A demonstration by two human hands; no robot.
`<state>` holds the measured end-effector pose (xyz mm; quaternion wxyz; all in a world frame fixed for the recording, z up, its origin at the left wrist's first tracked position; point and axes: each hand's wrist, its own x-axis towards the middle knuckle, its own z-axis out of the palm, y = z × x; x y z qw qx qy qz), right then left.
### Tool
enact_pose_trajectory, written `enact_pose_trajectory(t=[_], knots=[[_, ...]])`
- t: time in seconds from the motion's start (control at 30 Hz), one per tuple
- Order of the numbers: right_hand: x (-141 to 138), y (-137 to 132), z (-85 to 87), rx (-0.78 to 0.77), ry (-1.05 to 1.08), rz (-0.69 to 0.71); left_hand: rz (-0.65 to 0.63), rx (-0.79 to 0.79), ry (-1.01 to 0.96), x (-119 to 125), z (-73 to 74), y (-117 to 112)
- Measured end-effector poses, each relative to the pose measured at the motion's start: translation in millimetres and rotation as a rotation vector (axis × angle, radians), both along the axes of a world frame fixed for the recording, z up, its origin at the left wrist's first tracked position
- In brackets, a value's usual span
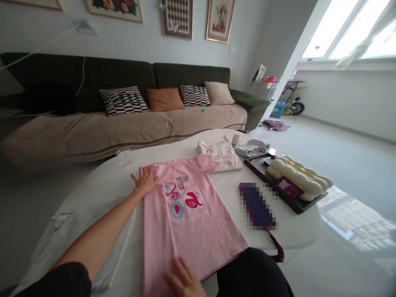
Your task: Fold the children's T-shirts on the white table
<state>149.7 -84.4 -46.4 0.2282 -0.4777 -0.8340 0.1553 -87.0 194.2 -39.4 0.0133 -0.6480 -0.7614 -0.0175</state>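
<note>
A pink T-shirt [213, 222] with a red and blue print lies flat on the white table, its left side folded inward over the front. My left hand [145, 181] rests on the folded part near the collar, fingers spread. Lower down, my right hand [185, 278] lies on the shirt near its hem, beside the edge of the fold. Its fingers are stretched out and slightly blurred. Behind the pink shirt's right sleeve is a folded white T-shirt [227, 159] with a pink print.
On the table [102, 181] are a clear plastic bag [83, 231] at left, a clear bowl [124, 156], a blurred-out dark phone-like item [256, 206] with a strap, and a dark tray [297, 206] holding a cream tissue box [297, 173]. A sofa [123, 132] stands behind.
</note>
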Motion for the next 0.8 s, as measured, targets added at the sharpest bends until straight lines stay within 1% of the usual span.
enact_pose_trajectory(t=[0.07, 0.13, 0.17, 0.23, 0.3, 0.33, 0.4, 0.47, 0.53, 0.6, 0.67, 0.7, 0.73, 0.8], knots=[[28, 27, 10.5, -0.008, 0.002, -0.086, -0.084, 0.052, -0.020, 18, 3.0, -2], [62, 56, 19.2, -0.049, -0.036, -0.256, -0.176, 0.018, -0.080, 35, 2.0, -4], [80, 69, 21.6, -0.061, -0.070, -0.333, -0.195, -0.021, -0.113, 41, 0.7, -5], [112, 89, 20.4, -0.059, -0.133, -0.484, -0.177, -0.100, -0.172, 49, -0.8, -5], [135, 100, 11.4, -0.039, -0.174, -0.585, -0.135, -0.133, -0.219, 55, 2.0, -3], [143, 103, 5.2, -0.028, -0.185, -0.616, -0.131, -0.118, -0.254, 60, 5.3, -2], [150, 105, -6.3, -0.013, -0.197, -0.652, -0.161, -0.043, -0.344, 79, 14.3, 2], [149, 105, -11.6, -0.026, -0.197, -0.670, -0.233, 0.032, -0.429, 112, 22.6, 7], [145, 103, -9.4, -0.063, -0.169, -0.681, -0.300, 0.048, -0.492, 154, 26.9, 12], [140, 100, -3.3, -0.109, -0.121, -0.681, -0.322, 0.051, -0.553, 196, 26.9, 16], [137, 96, 1.9, -0.134, -0.079, -0.681, -0.293, 0.072, -0.632, 228, 24.2, 18], [136, 95, 3.3, -0.135, -0.064, -0.678, -0.261, 0.084, -0.676, 238, 22.1, 20], [135, 94, 4.1, -0.128, -0.049, -0.671, -0.221, 0.096, -0.723, 245, 19.9, 21], [133, 92, 5.5, -0.108, -0.008, -0.654, -0.135, 0.117, -0.828, 247, 15.2, 26]])
